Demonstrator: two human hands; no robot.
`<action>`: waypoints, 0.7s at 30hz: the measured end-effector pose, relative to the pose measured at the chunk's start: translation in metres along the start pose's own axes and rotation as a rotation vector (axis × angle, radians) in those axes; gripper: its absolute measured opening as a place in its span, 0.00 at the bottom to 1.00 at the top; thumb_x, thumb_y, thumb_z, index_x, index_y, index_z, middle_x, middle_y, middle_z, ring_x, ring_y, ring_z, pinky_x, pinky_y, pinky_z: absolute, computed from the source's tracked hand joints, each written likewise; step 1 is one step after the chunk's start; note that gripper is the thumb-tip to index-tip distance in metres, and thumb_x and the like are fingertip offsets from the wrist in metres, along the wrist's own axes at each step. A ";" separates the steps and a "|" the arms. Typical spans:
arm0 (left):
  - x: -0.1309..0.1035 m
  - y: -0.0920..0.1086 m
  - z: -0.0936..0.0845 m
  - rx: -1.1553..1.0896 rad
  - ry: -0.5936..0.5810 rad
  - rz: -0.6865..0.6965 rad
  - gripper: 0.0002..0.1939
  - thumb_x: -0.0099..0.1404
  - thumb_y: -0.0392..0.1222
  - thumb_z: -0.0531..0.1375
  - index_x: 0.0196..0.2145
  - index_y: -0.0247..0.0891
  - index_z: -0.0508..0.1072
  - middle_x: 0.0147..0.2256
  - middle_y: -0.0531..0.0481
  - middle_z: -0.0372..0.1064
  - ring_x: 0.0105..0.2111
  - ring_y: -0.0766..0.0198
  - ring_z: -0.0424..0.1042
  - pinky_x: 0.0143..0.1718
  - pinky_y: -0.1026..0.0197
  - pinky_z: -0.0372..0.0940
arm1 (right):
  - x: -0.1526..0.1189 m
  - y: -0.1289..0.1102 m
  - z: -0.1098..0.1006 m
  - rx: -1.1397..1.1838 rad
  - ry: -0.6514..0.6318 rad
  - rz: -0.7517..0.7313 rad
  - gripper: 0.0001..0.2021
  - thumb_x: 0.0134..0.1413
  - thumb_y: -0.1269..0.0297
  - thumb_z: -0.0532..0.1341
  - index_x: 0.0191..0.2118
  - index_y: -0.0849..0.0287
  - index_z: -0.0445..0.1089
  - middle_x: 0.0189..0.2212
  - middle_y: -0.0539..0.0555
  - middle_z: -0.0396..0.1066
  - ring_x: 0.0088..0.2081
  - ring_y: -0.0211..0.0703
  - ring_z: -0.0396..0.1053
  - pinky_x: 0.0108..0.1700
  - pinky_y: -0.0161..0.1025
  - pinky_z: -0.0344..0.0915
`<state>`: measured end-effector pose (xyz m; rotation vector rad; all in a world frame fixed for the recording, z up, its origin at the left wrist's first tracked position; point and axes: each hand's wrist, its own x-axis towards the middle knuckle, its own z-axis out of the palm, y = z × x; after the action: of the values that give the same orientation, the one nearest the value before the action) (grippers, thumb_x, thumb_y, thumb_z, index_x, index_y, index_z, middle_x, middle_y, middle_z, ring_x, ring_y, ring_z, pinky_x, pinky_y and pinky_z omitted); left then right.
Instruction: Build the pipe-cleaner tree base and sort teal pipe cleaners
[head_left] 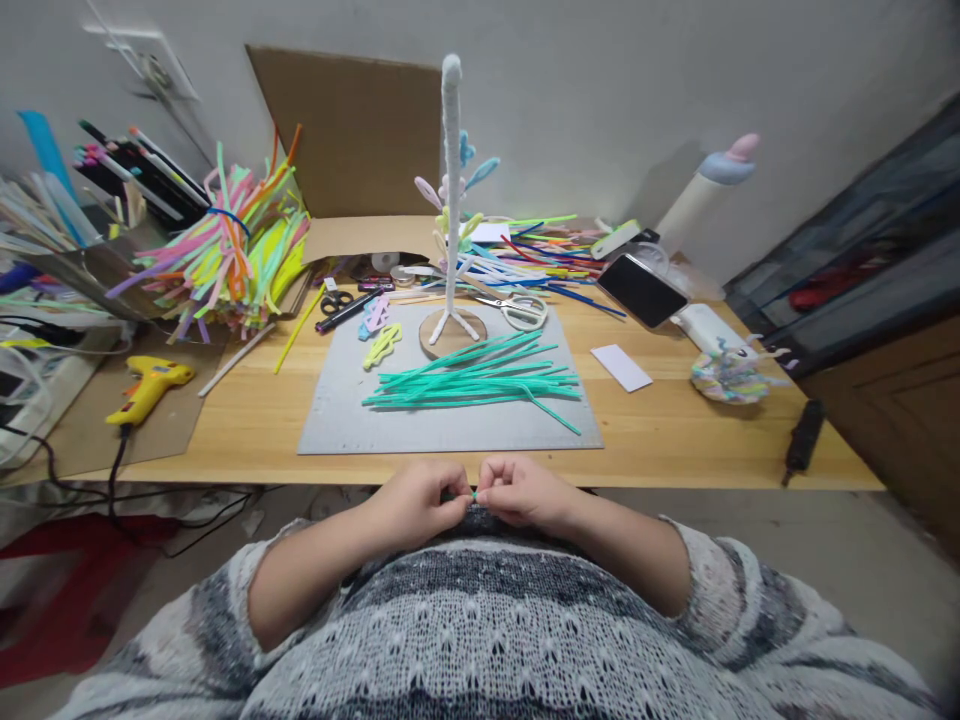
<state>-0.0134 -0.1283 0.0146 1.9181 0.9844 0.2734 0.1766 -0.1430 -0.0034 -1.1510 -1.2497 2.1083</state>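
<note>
My left hand [431, 502] and my right hand [521, 492] meet at the table's front edge, fingertips pinched together. Between them shows a tiny bit of green pipe cleaner [474, 496]; the rest of it is hidden by my fingers. Just beyond lies a loose pile of green pipe cleaners [472, 380] on a grey cutting mat [360, 430]. Behind the pile a white wrapped stem [451, 180] stands upright on a round wooden base [431, 340], with looped pastel pipe-cleaner shapes around it. A yellow bent piece [383, 346] lies to the left on the mat.
White-handled scissors [523, 312] rest right of the base. A yellow glue gun [150, 390] with its cable lies at left, near a big bundle of coloured pipe cleaners [232, 240]. At right are a phone [643, 290], a white card [621, 368] and a black tool [804, 440].
</note>
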 end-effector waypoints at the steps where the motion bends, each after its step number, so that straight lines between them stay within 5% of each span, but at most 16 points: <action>1: 0.001 0.000 -0.001 -0.101 -0.024 -0.050 0.06 0.57 0.40 0.56 0.25 0.35 0.67 0.22 0.54 0.63 0.22 0.70 0.59 0.24 0.67 0.52 | -0.001 -0.001 0.000 -0.136 0.034 -0.083 0.09 0.44 0.61 0.61 0.25 0.58 0.60 0.12 0.40 0.54 0.15 0.28 0.48 0.17 0.28 0.45; 6: 0.007 -0.006 -0.001 -0.658 -0.272 -0.332 0.11 0.50 0.46 0.60 0.25 0.37 0.63 0.13 0.63 0.49 0.13 0.74 0.45 0.15 0.68 0.40 | -0.011 -0.008 -0.004 -0.930 0.006 -0.643 0.09 0.49 0.71 0.54 0.21 0.58 0.58 0.18 0.47 0.58 0.22 0.32 0.52 0.25 0.32 0.49; 8: 0.007 -0.009 0.000 -0.784 -0.359 -0.362 0.14 0.49 0.49 0.61 0.24 0.37 0.62 0.12 0.64 0.44 0.12 0.75 0.41 0.15 0.68 0.38 | -0.013 -0.010 -0.005 -1.039 -0.027 -0.711 0.09 0.51 0.71 0.53 0.21 0.58 0.57 0.19 0.47 0.59 0.22 0.33 0.53 0.26 0.33 0.49; 11: 0.005 -0.010 0.002 -0.624 -0.196 -0.287 0.15 0.54 0.51 0.59 0.27 0.37 0.64 0.14 0.61 0.50 0.14 0.73 0.47 0.16 0.68 0.42 | -0.011 -0.009 -0.003 -0.803 0.089 -0.515 0.07 0.51 0.68 0.55 0.24 0.58 0.60 0.19 0.47 0.60 0.22 0.32 0.55 0.25 0.32 0.51; 15: -0.003 -0.007 0.004 -0.013 0.139 0.063 0.10 0.62 0.44 0.55 0.30 0.36 0.69 0.26 0.50 0.68 0.27 0.67 0.64 0.28 0.64 0.57 | -0.006 -0.009 0.001 -0.102 0.099 -0.017 0.10 0.47 0.60 0.60 0.26 0.57 0.57 0.12 0.39 0.53 0.12 0.28 0.46 0.16 0.28 0.43; 18: -0.006 -0.007 0.004 0.304 0.152 0.238 0.13 0.67 0.42 0.49 0.32 0.36 0.71 0.28 0.47 0.69 0.29 0.65 0.65 0.30 0.63 0.58 | -0.003 -0.011 0.001 0.210 -0.014 0.168 0.14 0.42 0.59 0.63 0.26 0.56 0.55 0.11 0.38 0.53 0.10 0.25 0.40 0.13 0.26 0.35; 21: -0.006 -0.007 0.003 0.335 0.144 0.256 0.14 0.67 0.41 0.48 0.31 0.36 0.70 0.26 0.48 0.68 0.26 0.66 0.64 0.28 0.64 0.56 | -0.003 -0.012 -0.001 0.273 -0.052 0.187 0.16 0.39 0.59 0.66 0.25 0.57 0.56 0.11 0.38 0.54 0.11 0.24 0.41 0.13 0.25 0.35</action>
<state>-0.0192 -0.1334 0.0083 2.3636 0.9205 0.4204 0.1789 -0.1386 0.0085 -1.1331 -0.8679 2.3702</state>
